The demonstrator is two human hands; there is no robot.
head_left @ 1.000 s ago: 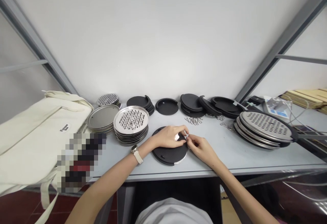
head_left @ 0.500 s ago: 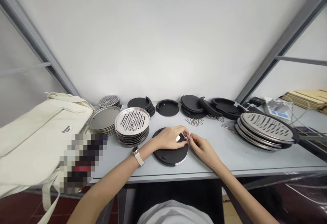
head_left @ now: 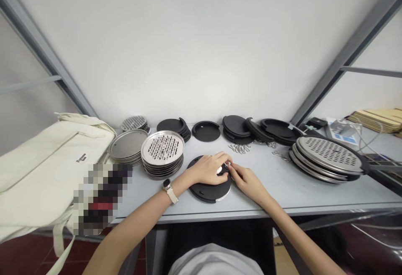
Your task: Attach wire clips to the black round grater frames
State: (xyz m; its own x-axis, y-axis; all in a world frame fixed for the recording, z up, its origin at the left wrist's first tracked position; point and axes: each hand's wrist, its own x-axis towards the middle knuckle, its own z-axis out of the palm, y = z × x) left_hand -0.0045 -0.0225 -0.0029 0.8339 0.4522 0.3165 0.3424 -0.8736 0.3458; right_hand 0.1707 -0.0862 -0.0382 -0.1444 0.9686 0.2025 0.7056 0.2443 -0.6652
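A round black plastic holder (head_left: 205,192) lies flat near the table's front edge, a strip of bright metal showing at its lower right rim. Over its upper part rests my left hand (head_left: 211,168), fingers curled and thumb bent in, gripping the holder. At the holder's right edge my right hand (head_left: 248,181) is closed in a pinch, its fingertips meeting those of my left hand. Something small and shiny shows between the fingertips, too small to name. A white spot shows between my left thumb and fingers. Several wire hooks (head_left: 239,148) lie in a pile beyond my hands.
Left of the holder stand a stack of round metal graters (head_left: 162,148) and a stack of plain metal discs (head_left: 128,145). Black holders (head_left: 206,132) line the wall. More graters (head_left: 328,155) are piled at right. A cream bag (head_left: 47,162) covers the left end.
My right hand has shifted slightly left, bringing its fingertips closer to my left hand at the holder's edge. My left hand stays on the holder.
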